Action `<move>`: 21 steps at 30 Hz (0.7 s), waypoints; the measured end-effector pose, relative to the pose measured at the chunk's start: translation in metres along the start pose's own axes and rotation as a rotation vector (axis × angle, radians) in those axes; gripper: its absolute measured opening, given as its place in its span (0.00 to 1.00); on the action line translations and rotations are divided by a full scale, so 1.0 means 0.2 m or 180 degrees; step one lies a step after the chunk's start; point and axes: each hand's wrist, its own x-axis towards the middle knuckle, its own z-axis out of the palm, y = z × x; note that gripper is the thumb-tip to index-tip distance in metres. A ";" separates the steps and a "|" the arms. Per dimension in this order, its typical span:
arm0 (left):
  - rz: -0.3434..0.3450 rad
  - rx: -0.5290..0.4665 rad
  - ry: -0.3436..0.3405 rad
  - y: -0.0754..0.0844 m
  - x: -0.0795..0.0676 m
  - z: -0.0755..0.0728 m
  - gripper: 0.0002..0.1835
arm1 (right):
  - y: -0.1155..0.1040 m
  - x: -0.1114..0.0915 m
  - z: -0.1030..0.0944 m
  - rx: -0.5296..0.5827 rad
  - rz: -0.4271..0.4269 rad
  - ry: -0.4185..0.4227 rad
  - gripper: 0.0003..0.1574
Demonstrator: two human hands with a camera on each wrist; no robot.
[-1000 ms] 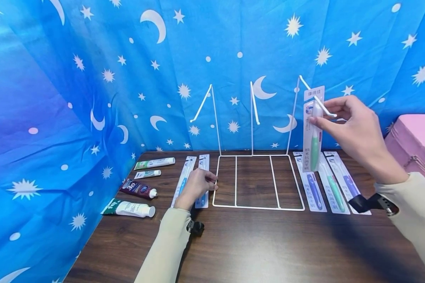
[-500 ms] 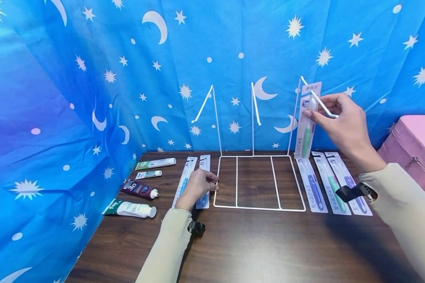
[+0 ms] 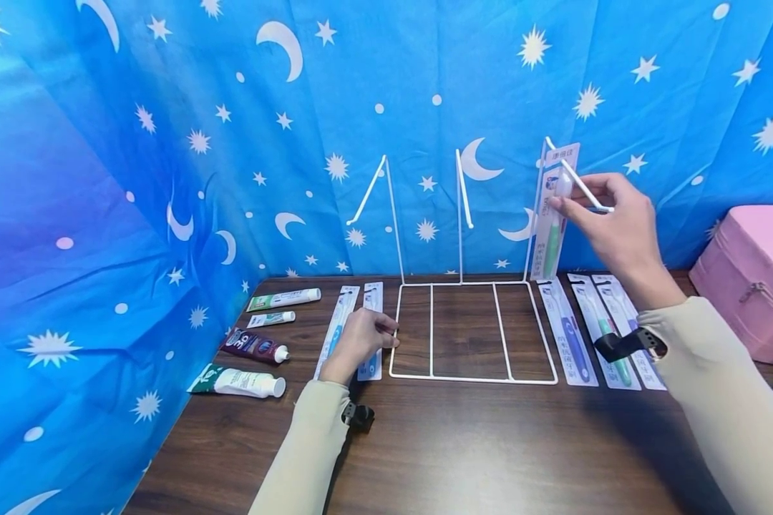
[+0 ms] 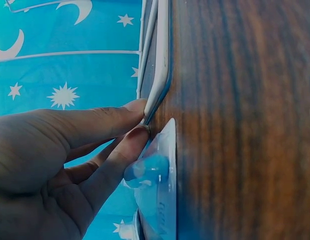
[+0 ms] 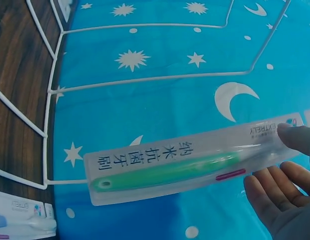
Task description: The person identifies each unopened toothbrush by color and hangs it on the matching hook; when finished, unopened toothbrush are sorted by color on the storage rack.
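My right hand (image 3: 621, 232) pinches a packaged toothbrush (image 3: 552, 247) with a green handle near its top. The card's upper end is on the right hook (image 3: 580, 179) of a white wire rack (image 3: 473, 381), close to the rear upright. In the right wrist view the toothbrush pack (image 5: 165, 170) extends out from between thumb and fingers. On the left side, my left hand (image 3: 358, 340) pinches the rack's base wire, and the left wrist view shows thumb and forefinger at the wire's corner (image 4: 157, 92). A blue toothbrush pack (image 3: 373, 297) lies partly hidden under that hand.
Several packaged toothbrushes, one purple (image 3: 570, 336), lie right of the rack. Another blue toothbrush pack (image 3: 337, 322) and several toothpaste tubes (image 3: 254, 347) lie on the left. The middle hook (image 3: 464, 189) and left hook (image 3: 367, 187) jut forward. A pink case (image 3: 747, 279) stands at right.
My right hand has moved left and slightly back, sliding the green toothbrush pack along the right hook toward its upright. My left hand stays at the rack's base.
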 end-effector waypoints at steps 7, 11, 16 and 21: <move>-0.0005 -0.0003 0.0001 0.01 0.00 -0.01 0.11 | 0.08 -0.03 -0.03 0.0135 0.0204 -0.0064 0.34; -0.0043 -0.0005 0.0000 0.02 -0.01 -0.02 0.11 | 0.16 -0.06 -0.06 0.0416 0.0399 -0.0094 0.33; -0.0056 0.0002 -0.0025 0.02 -0.01 -0.01 0.12 | 0.28 -0.10 -0.11 0.0598 0.0502 -0.0054 0.31; -0.0024 -0.0027 -0.0026 0.02 -0.01 -0.01 0.12 | 0.38 -0.12 -0.15 0.0529 0.0761 -0.0081 0.34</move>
